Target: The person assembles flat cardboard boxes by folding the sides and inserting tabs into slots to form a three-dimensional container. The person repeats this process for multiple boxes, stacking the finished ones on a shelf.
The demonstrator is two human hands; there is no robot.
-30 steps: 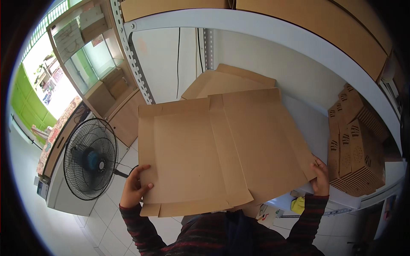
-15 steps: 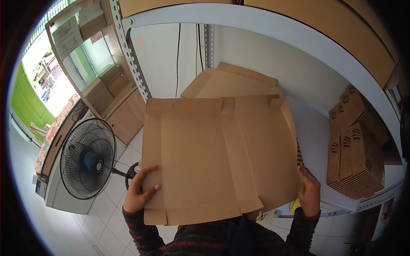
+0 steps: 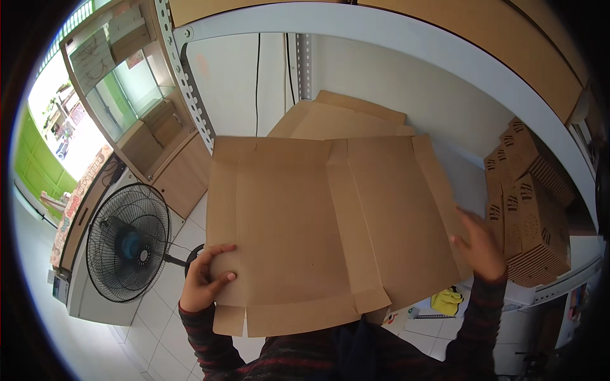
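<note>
A brown flat cardboard box blank (image 3: 292, 222), with crease lines and slit flaps, lies spread out in front of my body. My left hand (image 3: 204, 277) pinches its left edge, the thumb on top and the other fingers curled round the side. At the opposite edge, my right hand (image 3: 481, 247) is open beside the long right flap, its fingers stretched out and the thumb apart. Whether its fingertips touch that flap I cannot tell. Behind the blank lie further flat cardboard sheets (image 3: 343, 117), partly hidden by it.
Folded cardboard stacks (image 3: 537, 222) stand on the white shelf at the right. A metal shelf beam (image 3: 381, 28) arches overhead. To the left are a standing fan (image 3: 129, 242) and a glass-fronted cabinet (image 3: 136, 95). A yellow cloth (image 3: 447, 301) lies near my right forearm.
My right hand has moved outward to the right and slightly up, its fingers spreading. The blank's right flap now lies more turned out. My left hand keeps its hold.
</note>
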